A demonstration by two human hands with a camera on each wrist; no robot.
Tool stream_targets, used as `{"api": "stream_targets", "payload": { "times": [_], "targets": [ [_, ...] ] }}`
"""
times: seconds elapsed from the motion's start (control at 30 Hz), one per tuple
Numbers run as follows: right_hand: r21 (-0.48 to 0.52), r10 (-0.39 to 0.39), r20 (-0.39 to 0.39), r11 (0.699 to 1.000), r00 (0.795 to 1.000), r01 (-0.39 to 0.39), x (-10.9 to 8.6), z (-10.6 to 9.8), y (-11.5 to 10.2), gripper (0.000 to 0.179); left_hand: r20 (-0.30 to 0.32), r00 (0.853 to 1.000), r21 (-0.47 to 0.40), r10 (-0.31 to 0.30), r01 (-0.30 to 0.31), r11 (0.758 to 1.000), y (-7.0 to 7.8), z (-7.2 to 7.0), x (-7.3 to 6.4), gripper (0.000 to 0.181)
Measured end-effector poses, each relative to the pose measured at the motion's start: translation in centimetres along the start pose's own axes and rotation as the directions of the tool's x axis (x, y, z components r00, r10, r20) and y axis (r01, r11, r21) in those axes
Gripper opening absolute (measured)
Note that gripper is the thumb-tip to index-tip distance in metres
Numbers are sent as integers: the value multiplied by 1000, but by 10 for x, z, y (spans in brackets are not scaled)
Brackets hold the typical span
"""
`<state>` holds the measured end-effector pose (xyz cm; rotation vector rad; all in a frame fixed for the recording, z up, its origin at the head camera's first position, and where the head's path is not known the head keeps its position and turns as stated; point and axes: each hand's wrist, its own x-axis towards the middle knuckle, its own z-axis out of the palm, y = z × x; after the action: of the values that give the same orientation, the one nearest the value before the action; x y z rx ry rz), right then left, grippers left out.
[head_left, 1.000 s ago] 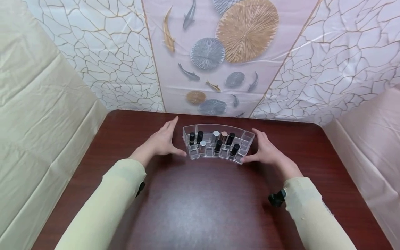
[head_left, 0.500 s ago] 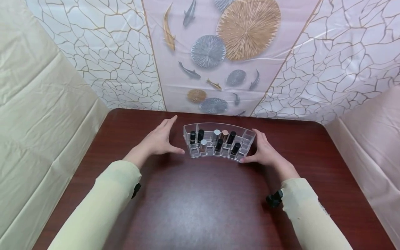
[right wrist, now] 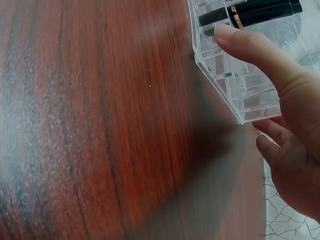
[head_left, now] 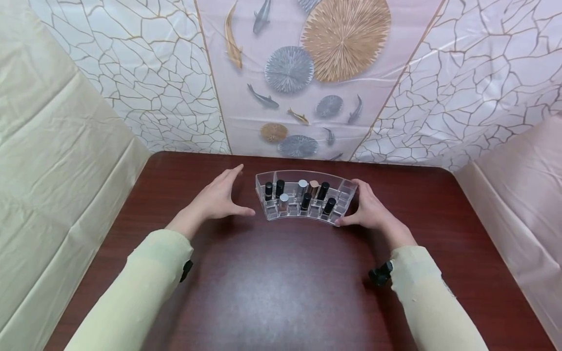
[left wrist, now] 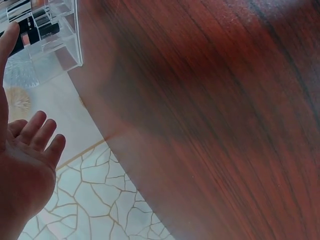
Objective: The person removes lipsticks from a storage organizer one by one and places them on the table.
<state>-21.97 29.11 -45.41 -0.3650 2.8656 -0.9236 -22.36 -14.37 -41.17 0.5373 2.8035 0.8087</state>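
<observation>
A curved clear plastic lipstick organizer (head_left: 293,210) stands at the back middle of the table, with several upright lipsticks in its stepped compartments. Among them are black tubes (head_left: 330,205), silver-capped ones (head_left: 284,202) and a rose-gold one (head_left: 313,187). My right hand (head_left: 371,209) spans the organizer's right end, thumb at the front corner and fingers at the rear corner. In the right wrist view the thumb (right wrist: 260,52) overlaps a black lipstick with a gold band (right wrist: 250,14). Off the organizer's left end, my left hand (head_left: 215,197) is spread with a gap to it, holding nothing.
The dark red-brown wooden table (head_left: 281,282) reaches back to a wall cloth (head_left: 246,126) patterned with fish and round leaves. Pale cloth hangs along the left (head_left: 66,195) and right (head_left: 518,209) sides. Black wrist cameras (head_left: 381,274) sit at the sleeve cuffs.
My left hand has drawn back to the left, widening its gap to the organizer. The right hand stays at the organizer's right end, and the lipsticks keep their compartments.
</observation>
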Motion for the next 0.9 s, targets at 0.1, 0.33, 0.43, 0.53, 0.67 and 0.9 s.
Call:
{"api": "stream_targets", "payload": {
  "times": [0.1,0.33,0.43,0.53,0.67,0.9],
  "targets": [
    [-7,1,0,1000,1000,-1,1,-1,0,128,-6,1000,-4,5,-5,1000,-1,1,1,131],
    [-42,13,35,999,999,-12,3,-4,-4,127,-13,1000,4,9,-9,1000,-1,4,4,128],
    [-64,27,52,998,998,-24,4,-5,-8,128,-17,1000,0,7,-7,1000,0,5,4,127],
    [-82,41,65,996,997,-35,6,-4,-12,128,-22,1000,-6,4,-4,1000,1,7,4,125],
    [-103,52,72,994,996,-44,6,-4,-14,130,-32,1000,-20,2,-2,1000,1,11,3,125],
    [-134,30,61,991,998,-21,5,-2,-10,131,-60,998,-57,5,-9,998,4,17,2,123]
  ]
}}
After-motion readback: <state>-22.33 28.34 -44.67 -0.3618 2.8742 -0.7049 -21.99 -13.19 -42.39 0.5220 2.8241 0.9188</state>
